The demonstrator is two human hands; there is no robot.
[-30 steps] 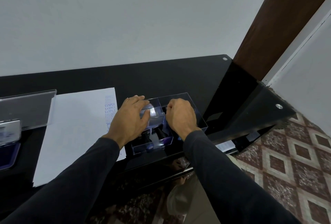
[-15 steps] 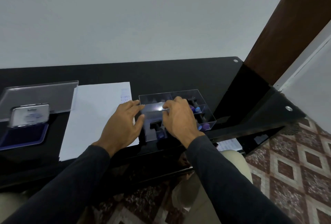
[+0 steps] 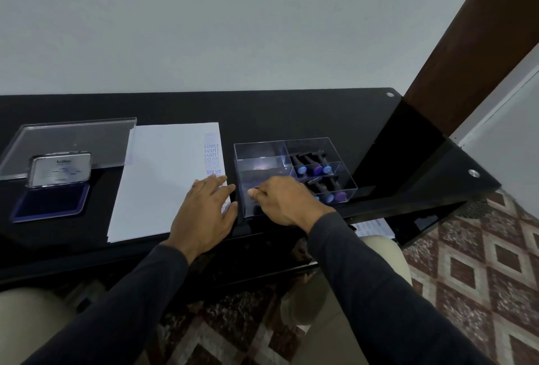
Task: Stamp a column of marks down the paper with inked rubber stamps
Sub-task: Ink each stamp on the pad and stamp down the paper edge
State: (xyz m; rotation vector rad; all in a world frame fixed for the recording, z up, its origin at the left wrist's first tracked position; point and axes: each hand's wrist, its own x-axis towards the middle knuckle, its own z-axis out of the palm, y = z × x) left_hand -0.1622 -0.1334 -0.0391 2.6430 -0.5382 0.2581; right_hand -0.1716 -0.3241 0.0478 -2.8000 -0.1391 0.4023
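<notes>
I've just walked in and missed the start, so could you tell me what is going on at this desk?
A person is stamping a sheet of paper on a black desk. A column of purple marks already runs down the paper's right edge. The left hand rests flat on the paper's lower right corner, while the right hand reaches into a clear stamp box, fingers curled; whether it holds a stamp is hidden. An open ink pad lies left of the paper.

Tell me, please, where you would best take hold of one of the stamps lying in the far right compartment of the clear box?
By its dark handle, from above: each stamp lies on its side in the open-topped clear box, handle pointing away, coloured end toward the person.
</notes>
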